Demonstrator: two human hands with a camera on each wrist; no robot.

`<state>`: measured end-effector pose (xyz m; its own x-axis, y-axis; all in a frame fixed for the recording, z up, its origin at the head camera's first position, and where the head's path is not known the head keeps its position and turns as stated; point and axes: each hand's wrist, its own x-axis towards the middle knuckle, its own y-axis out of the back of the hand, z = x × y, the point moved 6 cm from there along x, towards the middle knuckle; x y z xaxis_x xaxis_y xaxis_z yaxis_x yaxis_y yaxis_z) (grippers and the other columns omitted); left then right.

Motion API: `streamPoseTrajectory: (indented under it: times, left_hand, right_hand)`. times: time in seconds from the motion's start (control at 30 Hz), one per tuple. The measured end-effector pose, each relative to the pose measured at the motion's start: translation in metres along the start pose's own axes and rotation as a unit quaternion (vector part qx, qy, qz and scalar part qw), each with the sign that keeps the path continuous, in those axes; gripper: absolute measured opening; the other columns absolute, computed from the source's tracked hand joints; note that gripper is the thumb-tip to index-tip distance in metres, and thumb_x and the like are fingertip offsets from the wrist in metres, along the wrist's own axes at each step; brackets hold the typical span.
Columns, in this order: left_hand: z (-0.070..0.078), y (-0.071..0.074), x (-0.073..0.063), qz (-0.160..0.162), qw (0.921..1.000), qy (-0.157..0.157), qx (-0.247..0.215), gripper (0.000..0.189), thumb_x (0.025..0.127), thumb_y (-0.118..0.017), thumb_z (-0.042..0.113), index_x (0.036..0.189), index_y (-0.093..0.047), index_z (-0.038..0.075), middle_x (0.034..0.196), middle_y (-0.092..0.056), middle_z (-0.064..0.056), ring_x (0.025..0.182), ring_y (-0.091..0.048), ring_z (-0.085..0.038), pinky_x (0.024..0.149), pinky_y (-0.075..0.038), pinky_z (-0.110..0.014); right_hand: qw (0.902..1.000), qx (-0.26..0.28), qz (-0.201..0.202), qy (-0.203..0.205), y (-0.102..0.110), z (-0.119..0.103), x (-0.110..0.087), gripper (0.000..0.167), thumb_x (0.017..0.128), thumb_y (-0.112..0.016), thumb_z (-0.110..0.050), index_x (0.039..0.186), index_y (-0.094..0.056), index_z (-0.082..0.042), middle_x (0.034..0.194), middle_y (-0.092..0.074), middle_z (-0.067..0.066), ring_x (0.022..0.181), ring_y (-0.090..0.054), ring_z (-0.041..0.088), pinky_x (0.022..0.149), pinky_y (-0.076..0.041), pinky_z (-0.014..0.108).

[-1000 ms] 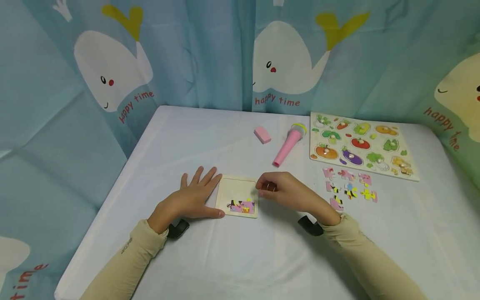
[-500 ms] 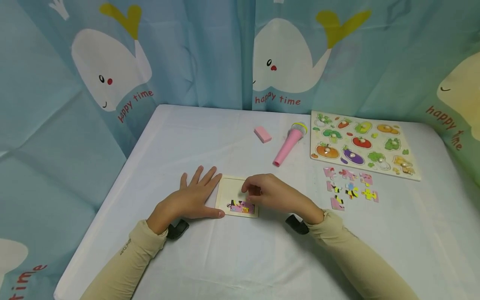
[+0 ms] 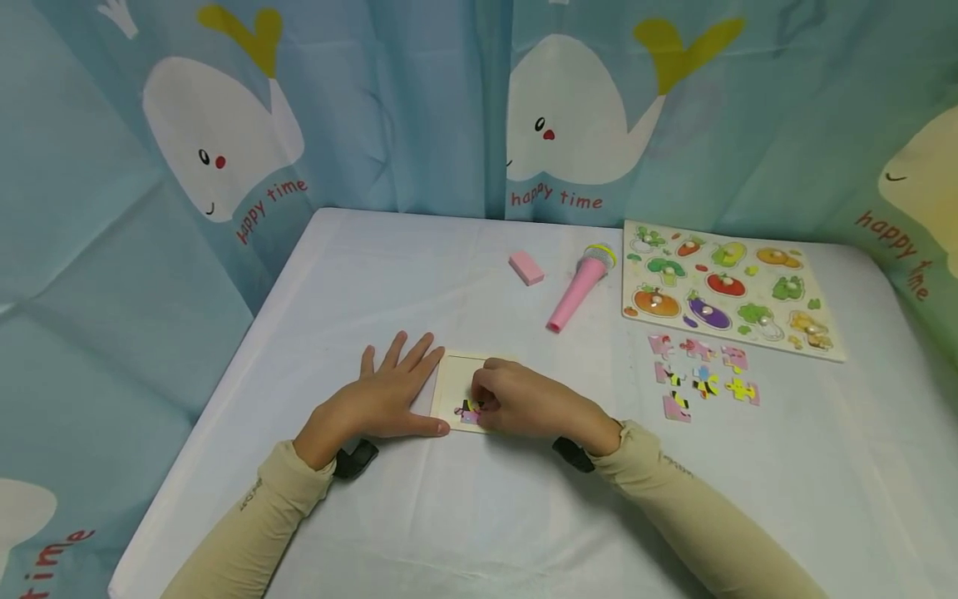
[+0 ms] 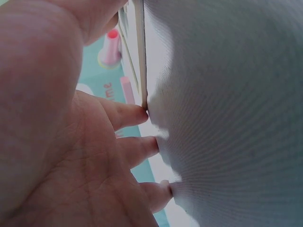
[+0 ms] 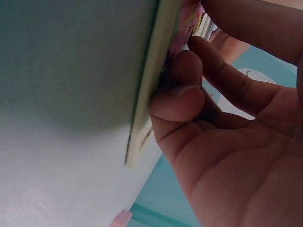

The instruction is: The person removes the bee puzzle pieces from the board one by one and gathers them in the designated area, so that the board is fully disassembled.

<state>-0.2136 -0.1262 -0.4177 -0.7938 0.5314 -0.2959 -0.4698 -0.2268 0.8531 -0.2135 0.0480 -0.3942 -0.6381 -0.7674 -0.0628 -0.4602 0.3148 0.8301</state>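
A square wooden puzzle tray (image 3: 458, 374) lies on the table, with pink, yellow and black puzzle pieces (image 3: 469, 413) in its lower part. My left hand (image 3: 382, 398) rests flat at its left side, fingers spread, with the thumb and index finger touching the tray's edge. In the left wrist view, fingertips (image 4: 139, 115) meet the tray's side. Over the lower right of the tray, my right hand (image 3: 533, 403) has curled fingers and thumb on a puzzle piece (image 5: 179, 35), which they largely hide. The left hand holds nothing.
Several loose puzzle pieces (image 3: 704, 383) lie in rows to the right. Behind them is a vegetable peg board (image 3: 759, 287). A pink toy microphone (image 3: 578, 291) and a pink block (image 3: 526, 268) lie farther back. A whale-print curtain (image 3: 434, 108) hangs behind the table.
My right hand has moved left and slightly down, from beside the tray's right edge onto the pieces in its lower part. The left hand has stayed in place.
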Motion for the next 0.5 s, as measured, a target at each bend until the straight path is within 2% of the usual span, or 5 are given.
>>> streamPoseTrajectory:
  times: [0.27, 0.37, 0.5]
  left_hand:
    - [0.0007, -0.0004, -0.0005, 0.003, 1.0000, 0.000, 0.004, 0.110, 0.095, -0.077, 0.058, 0.172, -0.017, 0.007, 0.179, -0.003, -0.015, 0.161, 0.009, -0.046, 0.118, 0.005, -0.078]
    - [0.0008, -0.0005, -0.0005, 0.003, 1.0000, 0.000, 0.002, 0.110, 0.095, -0.077, 0.057, 0.172, -0.017, 0.007, 0.179, -0.003, -0.015, 0.161, 0.009, -0.046, 0.118, 0.005, -0.078]
    - [0.0003, -0.0004, -0.0006, 0.005, 1.0000, -0.001, 0.000, 0.109, 0.095, -0.077, 0.057, 0.172, -0.018, 0.006, 0.179, -0.004, -0.016, 0.161, 0.008, -0.047, 0.117, 0.005, -0.079]
  right_hand:
    - [0.9990, -0.028, -0.007, -0.035, -0.0014, -0.0041, -0.0020, 0.018, 0.093, -0.081, -0.004, 0.094, -0.063, -0.006, 0.091, -0.052, 0.000, 0.080, -0.049, 0.014, 0.071, -0.046, 0.028]
    - [0.9990, -0.032, 0.000, -0.030, -0.0030, -0.0046, -0.0020, 0.024, 0.092, -0.082, -0.002, 0.093, -0.059, -0.008, 0.088, -0.051, 0.000, 0.079, -0.048, 0.014, 0.071, -0.044, 0.029]
    - [0.9993, -0.031, 0.020, 0.002, -0.0048, -0.0061, -0.0023, 0.029, 0.092, -0.081, 0.000, 0.091, -0.055, -0.010, 0.083, -0.048, -0.002, 0.077, -0.045, 0.012, 0.068, -0.041, 0.028]
